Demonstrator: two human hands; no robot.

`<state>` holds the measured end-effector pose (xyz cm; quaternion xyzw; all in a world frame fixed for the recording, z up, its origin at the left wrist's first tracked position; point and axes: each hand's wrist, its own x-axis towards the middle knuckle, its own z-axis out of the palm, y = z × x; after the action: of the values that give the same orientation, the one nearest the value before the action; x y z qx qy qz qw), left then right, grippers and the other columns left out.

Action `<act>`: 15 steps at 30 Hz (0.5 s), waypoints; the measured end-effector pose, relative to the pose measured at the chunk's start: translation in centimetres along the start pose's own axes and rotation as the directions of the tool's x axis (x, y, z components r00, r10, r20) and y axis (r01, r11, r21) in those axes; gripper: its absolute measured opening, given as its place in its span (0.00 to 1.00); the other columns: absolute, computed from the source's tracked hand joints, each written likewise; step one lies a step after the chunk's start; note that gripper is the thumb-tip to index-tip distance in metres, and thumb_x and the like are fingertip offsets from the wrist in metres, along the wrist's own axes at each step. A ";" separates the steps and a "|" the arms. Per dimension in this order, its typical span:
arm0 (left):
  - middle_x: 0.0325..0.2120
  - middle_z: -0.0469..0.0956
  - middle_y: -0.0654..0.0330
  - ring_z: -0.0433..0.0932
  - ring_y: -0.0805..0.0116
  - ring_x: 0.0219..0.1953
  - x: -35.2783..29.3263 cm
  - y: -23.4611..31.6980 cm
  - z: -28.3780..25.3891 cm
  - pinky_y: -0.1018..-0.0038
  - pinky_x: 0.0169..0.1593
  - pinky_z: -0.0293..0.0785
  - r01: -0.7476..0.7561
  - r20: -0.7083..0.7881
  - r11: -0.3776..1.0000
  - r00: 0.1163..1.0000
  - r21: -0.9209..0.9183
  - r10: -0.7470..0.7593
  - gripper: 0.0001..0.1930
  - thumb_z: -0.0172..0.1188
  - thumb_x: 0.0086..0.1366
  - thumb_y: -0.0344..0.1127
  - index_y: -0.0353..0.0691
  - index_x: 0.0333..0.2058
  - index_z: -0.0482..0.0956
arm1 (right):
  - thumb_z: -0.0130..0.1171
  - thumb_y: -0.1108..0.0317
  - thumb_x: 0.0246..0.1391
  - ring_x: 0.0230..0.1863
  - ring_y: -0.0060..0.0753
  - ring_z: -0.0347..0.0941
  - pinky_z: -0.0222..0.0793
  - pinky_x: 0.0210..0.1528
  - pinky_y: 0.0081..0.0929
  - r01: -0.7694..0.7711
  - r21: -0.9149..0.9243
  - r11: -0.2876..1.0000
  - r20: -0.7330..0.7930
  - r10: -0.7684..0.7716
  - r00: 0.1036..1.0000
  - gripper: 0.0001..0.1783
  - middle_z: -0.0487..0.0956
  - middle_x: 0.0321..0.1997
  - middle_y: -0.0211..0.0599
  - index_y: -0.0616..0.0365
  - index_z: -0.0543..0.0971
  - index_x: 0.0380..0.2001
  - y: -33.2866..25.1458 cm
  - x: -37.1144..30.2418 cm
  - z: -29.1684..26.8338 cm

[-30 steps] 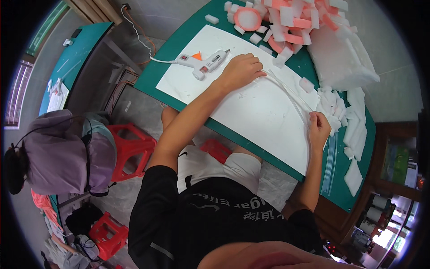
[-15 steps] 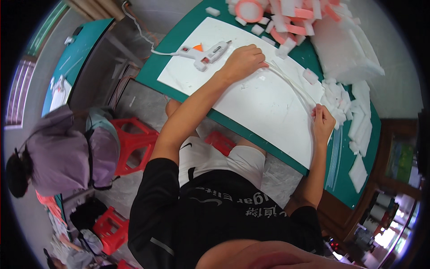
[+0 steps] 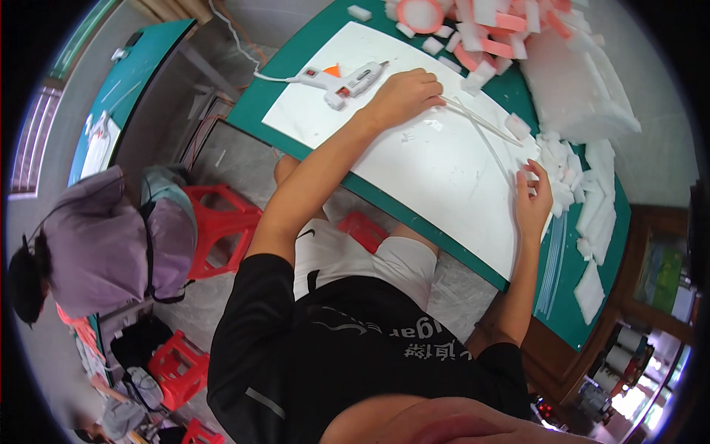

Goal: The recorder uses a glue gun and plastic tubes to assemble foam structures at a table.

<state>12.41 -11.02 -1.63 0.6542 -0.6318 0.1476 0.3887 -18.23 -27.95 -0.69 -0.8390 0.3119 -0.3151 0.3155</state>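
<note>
Left hand [image 3: 403, 95] lies loosely curled on the white sheet [image 3: 436, 159], just beside the glue gun [image 3: 344, 78], grip holding nothing. Right hand [image 3: 532, 203] rests at the sheet's edge, fingers open, touching white foam scraps [image 3: 569, 177].

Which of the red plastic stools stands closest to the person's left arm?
The large red stool just beside the left forearm, next to the seated person in purple; the other red stools sit farther away along the lower edge.

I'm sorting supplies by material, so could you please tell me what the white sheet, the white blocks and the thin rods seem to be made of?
The white sheet looks like matte foam board or card: flat, no shine; which one is unclear. The white blocks look like cut foam: chunky, dull, with rough edges. The thin rods by the left hand appear to be translucent plastic or glue sticks, pale and faintly glossy.
</note>
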 end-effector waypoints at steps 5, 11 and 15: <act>0.34 0.78 0.59 0.78 0.57 0.42 0.0 0.2 0.1 0.64 0.46 0.76 0.086 0.053 0.994 0.995 -0.070 -0.082 0.06 0.65 0.62 0.35 0.41 0.35 0.81 | 0.67 0.71 0.53 0.34 0.28 0.76 0.72 0.38 0.24 0.005 -0.072 0.997 0.078 0.000 0.997 0.23 0.83 0.54 0.39 0.56 0.80 0.54 -0.5 0.0 -0.3; 0.36 0.83 0.59 0.78 0.63 0.37 0.4 0.8 -0.5 0.70 0.42 0.74 0.187 0.153 0.947 0.977 -0.263 -0.151 0.08 0.65 0.64 0.34 0.38 0.39 0.84 | 0.67 0.70 0.54 0.39 0.33 0.75 0.74 0.47 0.28 0.092 -0.105 0.990 0.109 -0.080 0.991 0.30 0.79 0.62 0.41 0.54 0.76 0.61 -1.1 0.0 -0.3; 0.34 0.85 0.62 0.75 0.75 0.31 0.4 1.3 -0.7 0.77 0.36 0.70 0.394 0.352 0.818 0.901 -0.419 -0.253 0.11 0.66 0.66 0.39 0.37 0.40 0.86 | 0.67 0.69 0.54 0.38 0.34 0.74 0.74 0.46 0.28 0.234 -0.107 0.966 0.117 -0.221 0.968 0.30 0.78 0.60 0.42 0.54 0.75 0.62 -1.1 0.0 -0.4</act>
<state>11.46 -10.68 -0.51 0.6497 -0.5752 -0.1767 0.4646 -18.16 -27.45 0.33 -0.9019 0.2150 -0.2860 0.2421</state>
